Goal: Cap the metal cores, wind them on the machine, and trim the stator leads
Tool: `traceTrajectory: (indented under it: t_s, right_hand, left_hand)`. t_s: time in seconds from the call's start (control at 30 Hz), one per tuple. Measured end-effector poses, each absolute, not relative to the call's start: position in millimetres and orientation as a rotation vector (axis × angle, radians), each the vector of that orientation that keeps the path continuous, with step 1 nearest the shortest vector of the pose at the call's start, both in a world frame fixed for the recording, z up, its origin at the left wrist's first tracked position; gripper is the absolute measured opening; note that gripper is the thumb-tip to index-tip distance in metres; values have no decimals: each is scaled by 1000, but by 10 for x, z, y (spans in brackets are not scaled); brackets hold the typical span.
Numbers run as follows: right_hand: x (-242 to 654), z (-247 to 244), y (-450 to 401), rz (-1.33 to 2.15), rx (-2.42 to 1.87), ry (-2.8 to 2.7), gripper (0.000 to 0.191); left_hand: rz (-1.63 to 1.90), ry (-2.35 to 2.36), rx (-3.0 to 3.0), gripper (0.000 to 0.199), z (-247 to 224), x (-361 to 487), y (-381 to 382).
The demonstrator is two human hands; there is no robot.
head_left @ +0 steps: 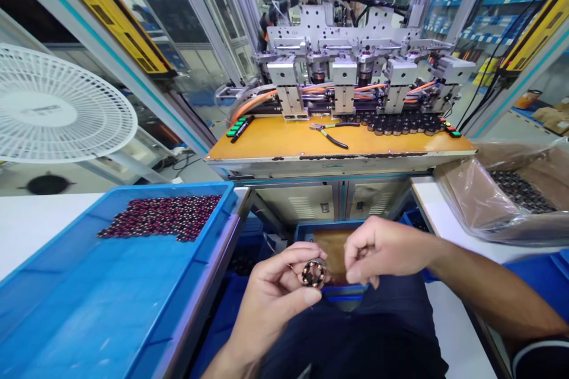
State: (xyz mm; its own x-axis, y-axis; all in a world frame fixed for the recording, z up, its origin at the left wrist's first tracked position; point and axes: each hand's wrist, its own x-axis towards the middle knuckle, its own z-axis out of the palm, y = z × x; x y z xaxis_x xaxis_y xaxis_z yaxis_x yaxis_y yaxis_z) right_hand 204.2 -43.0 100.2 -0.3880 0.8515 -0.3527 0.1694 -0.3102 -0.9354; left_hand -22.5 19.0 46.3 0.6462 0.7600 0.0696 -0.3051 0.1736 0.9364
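Note:
My left hand (280,290) grips a small motor stator (313,273) between thumb and fingers, its round face turned up toward me. Copper windings show around the ring's open centre, and a thin wire seems to trail off to its left. Just to the right, apart from the stator, is my right hand (382,251), with thumb and fingertips curled together. Whatever those fingertips may pinch is too small to make out. Both hands are above my lap, in front of a blue bin (306,230) with brown board inside.
A blue tray (133,284) at left carries rows of small wound parts (164,216). Ahead, a winding machine (342,65) stands over an orange worktop (267,139) with pliers (333,133) and dark parts (404,123). A plastic-lined carton (471,195) sits right; a white fan (53,106), left.

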Motion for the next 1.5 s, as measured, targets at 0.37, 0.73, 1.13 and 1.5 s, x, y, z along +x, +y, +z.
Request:
traceTrajectory:
  t_s: [0.37,0.73,1.13,1.5]
  right_hand:
    - [1931,1215,-56,1213,-789,-2004,16]
    - [1755,1203,-386,1131,-1193,-1639,17]
    - [1660,1360,-572,1474,-1446,-1334,18]
    - [1651,1418,-533,1310,-1545,-1687,11]
  left_hand:
    - [541,435,1302,27,646,-187,85]
    - [763,498,1184,33,613,-255,69]
    - [876,444,1363,34,667,-257,58]
    - [817,408,1304,39,642,-279,76]
